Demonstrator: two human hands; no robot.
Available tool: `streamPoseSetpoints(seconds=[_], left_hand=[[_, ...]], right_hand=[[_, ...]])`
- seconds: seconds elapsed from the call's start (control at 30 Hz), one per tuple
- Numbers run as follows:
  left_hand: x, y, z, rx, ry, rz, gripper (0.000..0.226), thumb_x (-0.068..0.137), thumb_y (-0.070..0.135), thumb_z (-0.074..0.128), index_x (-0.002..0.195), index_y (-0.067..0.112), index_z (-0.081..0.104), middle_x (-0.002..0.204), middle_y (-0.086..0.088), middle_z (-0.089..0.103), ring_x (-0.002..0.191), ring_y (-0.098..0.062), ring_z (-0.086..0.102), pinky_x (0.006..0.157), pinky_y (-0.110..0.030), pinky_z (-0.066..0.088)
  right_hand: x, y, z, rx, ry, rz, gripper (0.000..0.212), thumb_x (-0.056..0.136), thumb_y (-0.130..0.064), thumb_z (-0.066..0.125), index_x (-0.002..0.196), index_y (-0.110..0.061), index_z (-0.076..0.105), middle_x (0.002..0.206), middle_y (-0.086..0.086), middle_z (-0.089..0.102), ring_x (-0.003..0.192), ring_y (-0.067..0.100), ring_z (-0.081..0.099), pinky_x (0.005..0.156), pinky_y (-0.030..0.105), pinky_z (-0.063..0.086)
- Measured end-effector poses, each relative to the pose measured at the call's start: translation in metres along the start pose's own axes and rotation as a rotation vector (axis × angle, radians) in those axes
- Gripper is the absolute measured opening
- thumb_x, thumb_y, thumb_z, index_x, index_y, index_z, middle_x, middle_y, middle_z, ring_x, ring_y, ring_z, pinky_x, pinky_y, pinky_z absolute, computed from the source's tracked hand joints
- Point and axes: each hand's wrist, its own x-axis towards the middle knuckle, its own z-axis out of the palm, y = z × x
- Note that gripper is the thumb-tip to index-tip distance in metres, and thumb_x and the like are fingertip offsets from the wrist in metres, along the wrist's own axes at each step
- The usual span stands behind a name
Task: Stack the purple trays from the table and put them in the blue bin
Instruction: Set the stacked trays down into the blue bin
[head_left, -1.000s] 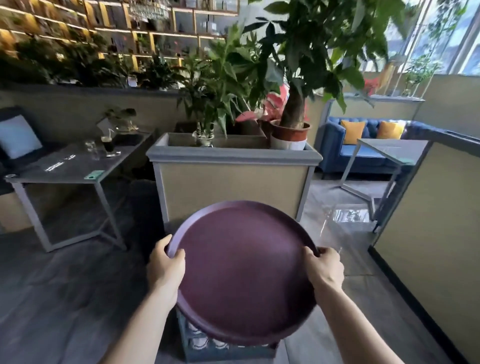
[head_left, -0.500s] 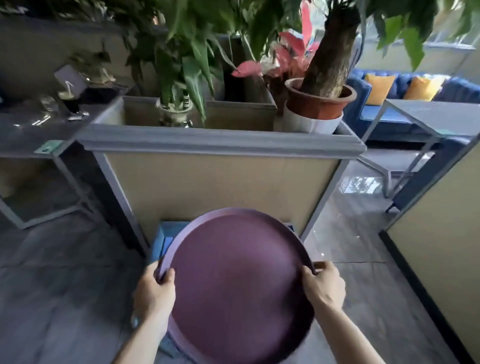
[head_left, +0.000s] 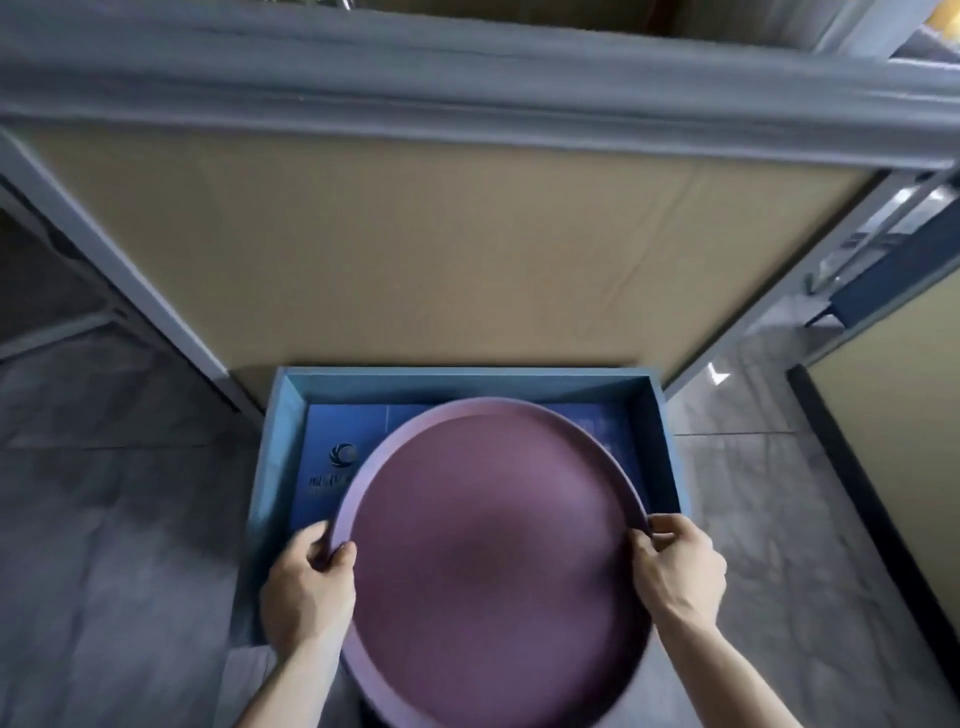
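I hold round purple trays (head_left: 493, 561) over the open blue bin (head_left: 283, 421) on the floor. A second rim shows along the upper left edge, so at least two trays are stacked. My left hand (head_left: 306, 587) grips the left rim, my right hand (head_left: 675, 566) grips the right rim. The trays hang above the bin's near half and hide most of its inside. The bin's blue bottom with a white logo (head_left: 343, 457) shows at the left.
The bin stands against a tall planter box with a tan panel (head_left: 415, 249) and a grey ledge (head_left: 467, 83) overhead. Grey tiled floor (head_left: 114, 519) lies on both sides. A tan partition with a dark base (head_left: 893, 467) stands at the right.
My view has dropped and moved in close to the planter. The trays have come down over the blue bin, which now shows fully open below them. Both hands keep their grip.
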Motion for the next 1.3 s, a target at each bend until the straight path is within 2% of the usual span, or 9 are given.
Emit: streamPoseSetpoints(seconds=[0.2,0.33,0.47,0.6,0.77,1.0,1.13,1.3], left_hand=[[0.017,-0.005,0.020,0.030,0.040,-0.001,0.031,0.083,0.021,0.073,0.113,0.017,0.073,0.104,-0.011,0.078,0.100,-0.037,0.070,0.083,-0.041,0.053],[0.020,-0.002,0.025,0.052,0.061,0.032,0.031,0.084,0.019,0.073,0.114,0.013,0.073,0.104,-0.013,0.077,0.100,-0.037,0.069,0.080,-0.039,0.050],[0.020,-0.001,0.026,0.109,0.045,0.052,0.023,0.084,0.021,0.072,0.106,0.013,0.075,0.097,-0.012,0.078,0.094,-0.038,0.069,0.069,-0.034,0.043],[0.020,-0.001,0.028,0.160,0.048,0.055,0.024,0.083,0.024,0.073,0.105,0.013,0.075,0.097,-0.010,0.079,0.093,-0.038,0.070,0.070,-0.035,0.047],[0.018,0.001,0.028,0.140,0.042,0.051,0.027,0.081,0.022,0.077,0.106,0.012,0.076,0.098,-0.009,0.079,0.092,-0.035,0.072,0.068,-0.032,0.045],[0.017,0.004,0.027,0.105,0.051,0.043,0.024,0.080,0.020,0.078,0.103,0.011,0.076,0.095,-0.009,0.079,0.090,-0.034,0.071,0.069,-0.031,0.045],[0.017,0.003,0.028,0.109,0.060,0.033,0.028,0.080,0.022,0.078,0.106,0.012,0.076,0.099,-0.008,0.079,0.093,-0.034,0.071,0.075,-0.036,0.050],[0.017,0.006,0.026,0.106,0.073,0.039,0.026,0.080,0.021,0.078,0.104,0.013,0.076,0.096,-0.007,0.079,0.091,-0.033,0.071,0.074,-0.036,0.050]], right_hand=[[0.018,-0.002,0.028,-0.052,0.003,-0.049,0.022,0.084,-0.015,0.067,0.106,-0.014,0.072,0.100,0.013,0.075,0.100,0.038,0.064,0.086,0.038,0.049],[0.026,-0.005,0.037,-0.081,0.009,-0.055,0.025,0.084,-0.016,0.065,0.108,-0.015,0.073,0.100,0.014,0.075,0.098,0.038,0.065,0.083,0.038,0.049],[0.029,-0.006,0.037,-0.128,0.001,-0.061,0.016,0.083,-0.015,0.061,0.093,-0.017,0.073,0.087,0.014,0.070,0.078,0.036,0.056,0.070,0.034,0.042],[0.031,-0.009,0.033,-0.193,-0.024,-0.098,0.010,0.080,-0.012,0.061,0.073,-0.013,0.068,0.071,0.009,0.062,0.067,0.034,0.053,0.065,0.035,0.045],[0.040,-0.016,0.029,-0.283,-0.055,-0.141,0.005,0.082,-0.011,0.065,0.077,-0.012,0.067,0.071,0.008,0.051,0.070,0.033,0.046,0.066,0.034,0.041],[0.048,-0.025,0.029,-0.461,-0.105,-0.179,0.004,0.077,-0.009,0.061,0.078,-0.010,0.065,0.071,0.008,0.047,0.071,0.031,0.043,0.065,0.033,0.040],[0.051,-0.029,0.029,-0.471,-0.127,-0.158,0.003,0.075,-0.008,0.061,0.075,-0.010,0.063,0.066,0.004,0.041,0.072,0.032,0.043,0.066,0.033,0.040],[0.051,-0.029,0.029,-0.466,-0.122,-0.127,0.005,0.076,-0.008,0.064,0.073,-0.011,0.062,0.064,0.001,0.038,0.073,0.031,0.043,0.068,0.034,0.040]])
